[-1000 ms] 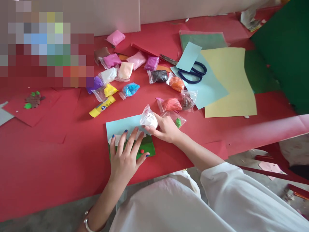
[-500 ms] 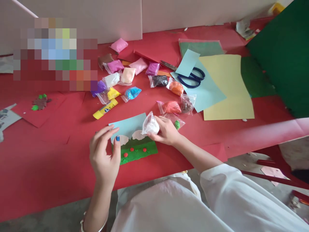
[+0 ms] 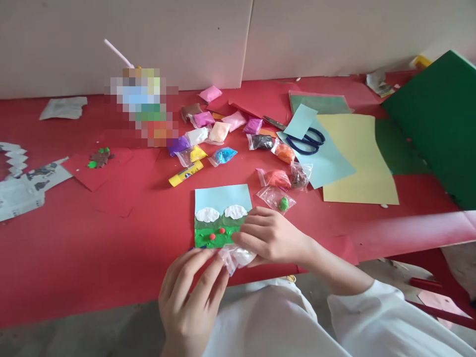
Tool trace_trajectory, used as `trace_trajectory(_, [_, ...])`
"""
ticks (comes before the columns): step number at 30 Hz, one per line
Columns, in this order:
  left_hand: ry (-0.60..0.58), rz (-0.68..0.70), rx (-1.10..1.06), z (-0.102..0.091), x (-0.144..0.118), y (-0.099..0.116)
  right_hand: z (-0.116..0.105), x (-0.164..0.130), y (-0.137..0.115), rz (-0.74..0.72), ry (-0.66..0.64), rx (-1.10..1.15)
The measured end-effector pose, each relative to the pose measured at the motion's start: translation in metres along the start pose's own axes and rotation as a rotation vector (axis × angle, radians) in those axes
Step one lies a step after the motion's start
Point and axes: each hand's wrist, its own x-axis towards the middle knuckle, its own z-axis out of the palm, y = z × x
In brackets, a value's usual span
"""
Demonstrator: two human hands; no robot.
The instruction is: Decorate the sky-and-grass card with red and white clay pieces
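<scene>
A small clear bag of white clay (image 3: 240, 258) is at the front edge of the table, between my two hands. My right hand (image 3: 273, 235) is closed around its right end. The fingertips of my left hand (image 3: 191, 292) pinch its loose plastic end. Just beyond lies a picture card (image 3: 221, 197) with a light blue top and a green clay lower part. Two white clouds (image 3: 207, 214) and small red clay dots (image 3: 212, 237) are on it. My right hand covers the card's lower right corner.
Several bags of coloured clay, such as a blue one (image 3: 224, 155), lie behind the card near a yellow glue stick (image 3: 186, 174). Scissors (image 3: 307, 141) rest among blue and yellow paper (image 3: 360, 158). At the right stands a green board (image 3: 427, 129); brown-and-green clay (image 3: 99, 158) lies left.
My right hand has brought the bag from above the card down to the table's front edge. My left hand has moved from the card's left side to the bag's plastic end.
</scene>
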Motion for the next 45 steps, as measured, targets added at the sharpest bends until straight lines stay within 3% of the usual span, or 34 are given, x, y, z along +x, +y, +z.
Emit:
trace_trajectory(5, [-0.097,-0.074,-0.075,-0.005,-0.008,-0.003,0.0,0.003,-0.016,0.003,-0.095,-0.073])
trace_trajectory(21, [-0.262,-0.136,-0.234,0.007,-0.014,0.002,0.009,-0.032,-0.043,0.227,-0.088,0.066])
trace_trajectory(32, [-0.288,-0.174,-0.314,0.012,-0.011,0.004,0.011,-0.036,-0.04,0.266,-0.056,0.092])
trace_trajectory(37, [-0.296,-0.292,-0.439,0.012,-0.002,0.0,0.008,-0.044,-0.031,0.328,-0.042,0.135])
trace_trajectory(41, [-0.193,-0.437,-0.528,0.027,0.01,-0.015,0.002,-0.061,-0.015,0.446,0.043,0.06])
trace_trajectory(45, [-0.14,-0.36,-0.374,0.058,0.023,-0.027,0.004,-0.077,0.003,0.57,0.174,-0.073])
